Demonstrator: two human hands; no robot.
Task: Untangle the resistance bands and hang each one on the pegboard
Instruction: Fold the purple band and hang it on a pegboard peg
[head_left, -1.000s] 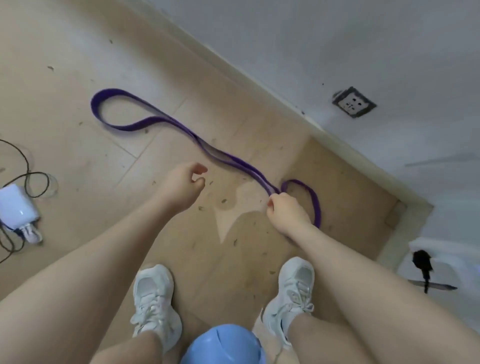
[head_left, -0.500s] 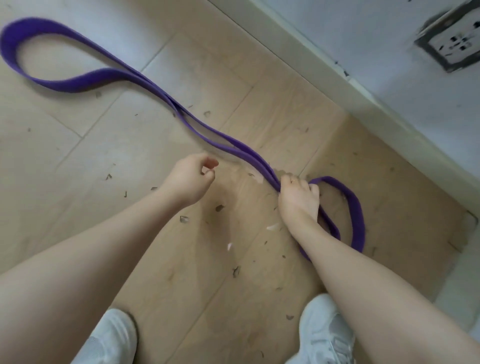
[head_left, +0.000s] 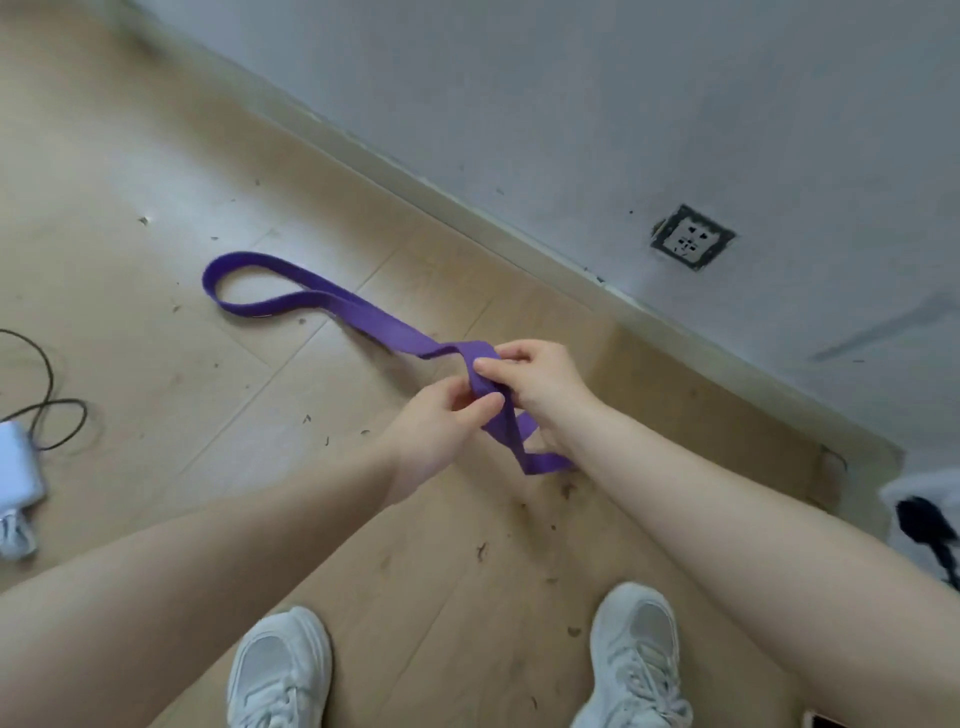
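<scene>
**Twisted purple band lifted in both hands, far loop trailing on the floor**

The left hand (head_left: 441, 421) pinches the flat purple rubber resistance band (head_left: 363, 317) between thumb and curled fingers, and the right hand (head_left: 540, 384) grasps the same band just beside it, fingers wrapped over a fold; the two grips nearly touch. Between them the band crosses over itself in a twist. Below the grips a short end hangs down and kinks back towards the right wrist. Beyond the grips, up and to the left, the band runs down to the pale wooden floor (head_left: 156, 389), where its far end lies in an open loop.

What could go wrong, as I judge it: with both grips crowded on the twist, a pull in the wrong direction would tighten the crossing rather than free it. The band is elastic, so if either grip slips while it is stretched, it could snap back at the hands. The loop dragging over the floor may pick up the dark specks of debris scattered there, or flip and add another twist. No pegboard shows in this view, so hanging lies ahead.

Further out, well to the left of the grips, a black cable (head_left: 47, 410) curls beside a white block-shaped object (head_left: 18, 467); the trailing loop could snag it if swung that way. A wall socket (head_left: 691, 236) sits on the grey wall beyond the right grip, and white trainers (head_left: 280, 670) stand below.
</scene>
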